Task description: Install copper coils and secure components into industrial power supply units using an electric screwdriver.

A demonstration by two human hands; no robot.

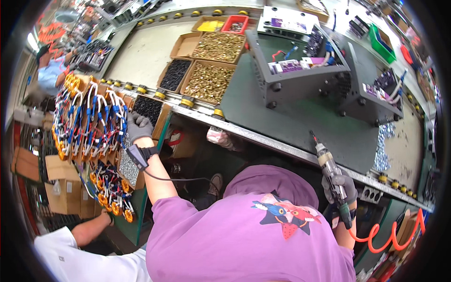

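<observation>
My left hand point(140, 127), in a grey glove, reaches out to the left beside a box of black screws point(148, 108). Its fingers look curled, and their tips and anything in them are hidden. A box of silver screws point(127, 162) lies just below that wrist, which wears a black strapped device point(137, 156) with a thin cable. My right hand point(350, 189), also gloved, is wrapped round a power screwdriver point(329, 165), its bit angled up and away over the bench edge. An orange coiled hose point(376, 242) trails near its rear end.
Two grey metal cases point(300, 77) point(371, 101) with wiring stand on the dark green mat point(291, 129). Boxes of brass-coloured fasteners point(206, 82) sit to their left. Wired orange ring coils point(89, 120) are stacked at the far left. A person in white point(94, 254) is close at lower left.
</observation>
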